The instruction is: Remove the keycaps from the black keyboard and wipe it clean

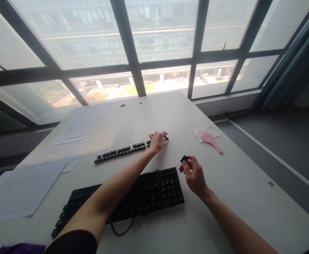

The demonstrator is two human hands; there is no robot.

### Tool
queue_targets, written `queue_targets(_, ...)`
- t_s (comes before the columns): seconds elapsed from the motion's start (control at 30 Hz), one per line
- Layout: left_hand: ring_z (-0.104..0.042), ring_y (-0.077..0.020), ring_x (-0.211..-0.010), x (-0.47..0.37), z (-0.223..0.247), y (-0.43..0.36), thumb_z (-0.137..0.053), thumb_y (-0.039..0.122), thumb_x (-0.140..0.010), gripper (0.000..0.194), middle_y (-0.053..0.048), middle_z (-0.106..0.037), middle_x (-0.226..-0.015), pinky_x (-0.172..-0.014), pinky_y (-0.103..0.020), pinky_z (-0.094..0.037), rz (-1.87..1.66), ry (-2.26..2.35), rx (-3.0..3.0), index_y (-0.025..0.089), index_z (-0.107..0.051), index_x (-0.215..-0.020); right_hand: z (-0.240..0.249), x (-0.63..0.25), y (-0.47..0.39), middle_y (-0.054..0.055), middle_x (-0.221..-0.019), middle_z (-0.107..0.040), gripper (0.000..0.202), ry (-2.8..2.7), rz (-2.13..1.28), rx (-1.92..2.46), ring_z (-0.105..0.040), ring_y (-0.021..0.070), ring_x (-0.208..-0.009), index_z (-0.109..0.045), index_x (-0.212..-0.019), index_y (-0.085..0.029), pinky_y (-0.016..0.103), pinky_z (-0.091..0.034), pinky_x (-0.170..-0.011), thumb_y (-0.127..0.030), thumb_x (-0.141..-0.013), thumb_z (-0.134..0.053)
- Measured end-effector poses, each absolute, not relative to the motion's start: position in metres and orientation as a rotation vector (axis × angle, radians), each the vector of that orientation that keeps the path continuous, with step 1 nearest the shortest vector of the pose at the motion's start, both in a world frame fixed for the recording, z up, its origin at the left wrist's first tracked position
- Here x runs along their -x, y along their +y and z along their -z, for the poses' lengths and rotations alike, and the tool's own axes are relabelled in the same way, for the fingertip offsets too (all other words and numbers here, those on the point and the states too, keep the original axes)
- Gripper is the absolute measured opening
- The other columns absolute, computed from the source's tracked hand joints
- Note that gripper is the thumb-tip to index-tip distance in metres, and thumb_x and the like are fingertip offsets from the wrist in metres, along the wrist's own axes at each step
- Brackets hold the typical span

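Observation:
My left hand (158,141) reaches across the keyboard to the right end of a row of loose black keycaps (122,151). Its thumb and finger are pinched about a black keycap (166,139) close to the tabletop. Closer to me, my right hand (195,174) grips a wire keycap puller (184,159) by its black handle, the thin wires pointing up and away. Below both hands lies a black keyboard (170,190), partly covered by my left forearm. Its number pad shows on the right side, and a cable loops out at its near edge.
A pink hairbrush (208,138) rests on a white packet (197,133) at the right. Printed sheets (19,190) spread over the table's left side. A small dark item (270,184) lies near the right edge. Purple cloth (19,248) shows at bottom left. Windows stand behind.

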State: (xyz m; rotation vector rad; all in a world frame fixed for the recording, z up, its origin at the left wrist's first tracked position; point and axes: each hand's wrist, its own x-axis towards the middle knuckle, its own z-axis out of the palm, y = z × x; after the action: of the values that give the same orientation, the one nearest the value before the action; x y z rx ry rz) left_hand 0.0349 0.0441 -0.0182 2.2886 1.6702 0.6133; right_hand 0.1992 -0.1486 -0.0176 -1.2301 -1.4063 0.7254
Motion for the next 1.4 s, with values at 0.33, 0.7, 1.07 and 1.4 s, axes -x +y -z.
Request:
queue_targets(0.33, -0.055, -0.0292, -0.11, -0.029, 0.02, 0.045, -0.068, 0.027, -0.076, 0.036, -0.004, -0.076, -0.105, -0.094, -0.045, -0.027, -0.608, 1.66, -2.298, 0.026, -0.068, -0.112, 0.019, -0.199, -0.148, -0.001, -0.068, -0.065, 0.009, -1.409, -0.709, 1.224, -0.064, 0.0155, -0.059, -0.05, -0.099, -0.022, 0.024, -0.048, -0.057, -0.031, -0.099, -0.048)
queue_targets(0.7, -0.057, -0.0294, -0.111, -0.026, 0.0, 0.037, -0.069, 0.032, -0.078, 0.036, -0.005, -0.073, -0.11, -0.094, -0.044, -0.032, -0.646, 1.644, -2.326, 0.026, -0.067, -0.114, 0.022, -0.199, -0.148, 0.0, -0.07, -0.066, 0.012, -1.409, -0.716, 1.221, -0.064, 0.0157, -0.06, -0.05, -0.099, -0.022, 0.024, -0.049, -0.055, -0.033, -0.1, -0.047)
queue_targets(1.07, -0.062, -0.0258, -0.107, 0.166, -0.049, -0.084, -0.05, 0.032, -0.088, 0.024, -0.005, -0.072, -0.107, -0.099, -0.04, -0.044, -0.808, 1.79, -2.346, 0.024, -0.069, -0.1, 0.024, -0.196, -0.151, 0.002, -0.076, -0.068, 0.014, -1.386, -0.704, 1.163, -0.065, 0.0179, -0.067, -0.05, -0.102, -0.022, 0.03, -0.052, -0.063, -0.036, -0.1, -0.048)
queue_targets(1.4, -0.065, -0.0216, -0.096, 0.293, -0.025, -0.228, -0.047, 0.03, -0.09, 0.024, -0.005, -0.069, -0.105, -0.077, -0.03, -0.055, -0.893, 1.96, -1.968, 0.024, -0.069, -0.098, 0.014, -0.133, -0.197, 0.004, -0.081, -0.071, 0.023, -1.449, -0.889, 1.182, -0.07, 0.0216, -0.072, -0.053, -0.102, -0.023, 0.036, -0.059, -0.074, -0.046, -0.097, -0.053)
